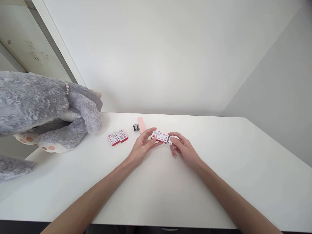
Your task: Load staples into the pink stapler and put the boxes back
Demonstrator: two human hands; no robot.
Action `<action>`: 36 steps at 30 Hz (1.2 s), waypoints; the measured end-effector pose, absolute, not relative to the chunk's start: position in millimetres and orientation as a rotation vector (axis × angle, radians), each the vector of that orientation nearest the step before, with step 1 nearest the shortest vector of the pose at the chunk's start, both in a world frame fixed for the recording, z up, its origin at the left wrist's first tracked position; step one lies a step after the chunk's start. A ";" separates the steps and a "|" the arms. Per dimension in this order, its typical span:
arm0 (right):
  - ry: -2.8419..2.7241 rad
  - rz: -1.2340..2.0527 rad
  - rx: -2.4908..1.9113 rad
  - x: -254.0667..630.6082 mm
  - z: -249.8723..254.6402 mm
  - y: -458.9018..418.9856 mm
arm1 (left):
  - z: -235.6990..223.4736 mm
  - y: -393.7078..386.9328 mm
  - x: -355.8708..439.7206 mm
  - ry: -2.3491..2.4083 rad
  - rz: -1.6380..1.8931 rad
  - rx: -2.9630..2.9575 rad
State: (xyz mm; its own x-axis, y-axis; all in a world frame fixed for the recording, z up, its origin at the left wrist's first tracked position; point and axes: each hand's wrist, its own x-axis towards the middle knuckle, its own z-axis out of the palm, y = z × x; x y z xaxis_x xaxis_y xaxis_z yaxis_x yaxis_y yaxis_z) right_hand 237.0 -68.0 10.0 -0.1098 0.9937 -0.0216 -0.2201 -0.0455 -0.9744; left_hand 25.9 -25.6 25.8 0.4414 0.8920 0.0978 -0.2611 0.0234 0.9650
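Above the middle of the table, my left hand [143, 143] grips a small red-and-white cardboard box [160, 136] by its left end, thumb on the near side and fingers behind and under it. At the box's right end, a dark grey and white piece [169, 139] sticks out; my right hand [181, 148] pinches it between thumb and forefinger. What that piece is, I cannot make out. Two similar red-and-white boxes [118, 137] lie side by side on the table, left of my left hand.
Behind my left hand, a pink strip-shaped object [141, 124] and a small black item [136, 127] lie on the white table [151, 201]. A big grey plush toy [80, 110] leans over the table's left side. A white wall [156, 58] runs along the back.
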 end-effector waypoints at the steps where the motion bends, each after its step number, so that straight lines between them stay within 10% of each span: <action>1: -1.113 1.403 -1.013 236.8 10.0 -68.2 | 25.4 -25.6 26.1 0.636 0.989 1.241; 36: -1.321 1.503 -0.975 235.3 11.6 -75.7 | 2.1 40.6 -39.9 1.687 1.244 2.334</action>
